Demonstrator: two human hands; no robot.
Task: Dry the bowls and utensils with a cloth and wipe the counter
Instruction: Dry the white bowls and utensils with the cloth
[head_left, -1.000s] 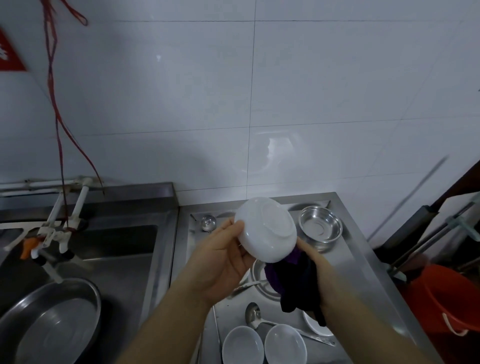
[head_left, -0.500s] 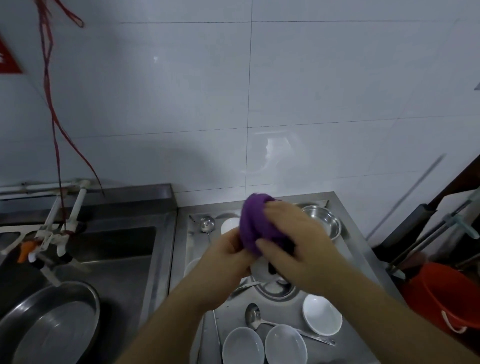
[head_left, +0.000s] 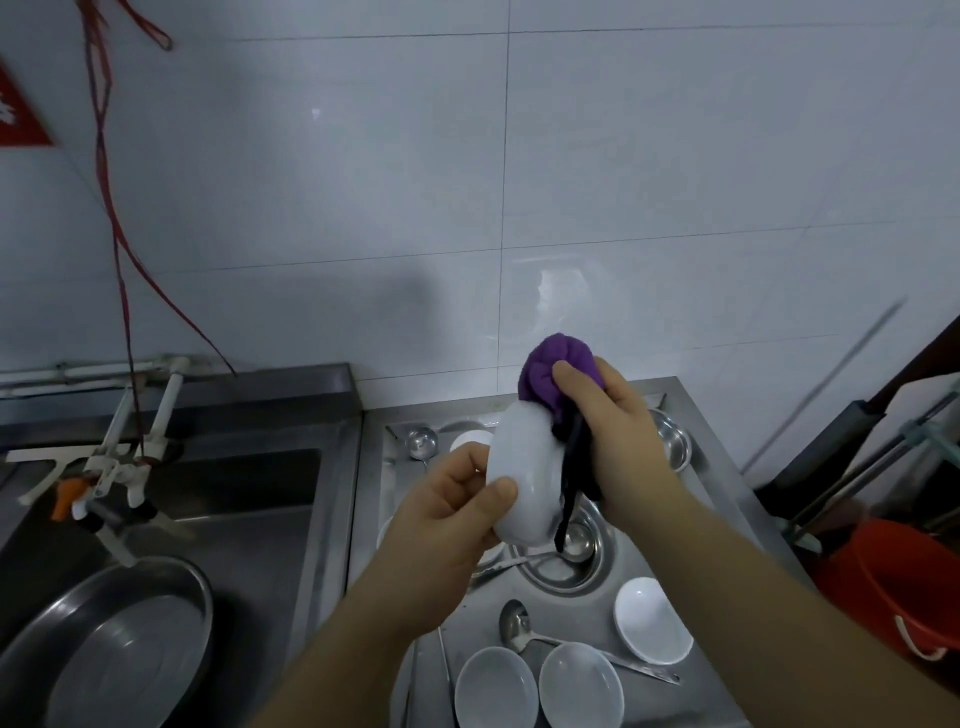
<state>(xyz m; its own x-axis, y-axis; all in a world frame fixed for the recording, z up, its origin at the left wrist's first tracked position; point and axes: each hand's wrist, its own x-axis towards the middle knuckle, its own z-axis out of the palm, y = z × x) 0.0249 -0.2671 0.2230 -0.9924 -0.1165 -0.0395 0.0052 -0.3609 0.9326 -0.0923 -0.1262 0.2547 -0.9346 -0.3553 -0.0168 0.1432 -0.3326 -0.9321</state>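
Head view: I'm gripping a smooth white bowl (head_left: 524, 478) edge-on in my left hand (head_left: 447, 525), my right hand (head_left: 613, 436) clutching the bunched purple cloth (head_left: 556, 374) against it.

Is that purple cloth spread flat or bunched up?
Bunched up: the purple cloth is wadded in the right hand against the white bowl.

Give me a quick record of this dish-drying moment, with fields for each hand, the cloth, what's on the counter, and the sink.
left hand: grips round white ceramic bowl held on edge
right hand: presses bunched purple cloth against the bowl
counter: stainless steel counter holds three white bowls, steel ladle, round steel dish
sink: large round steel basin
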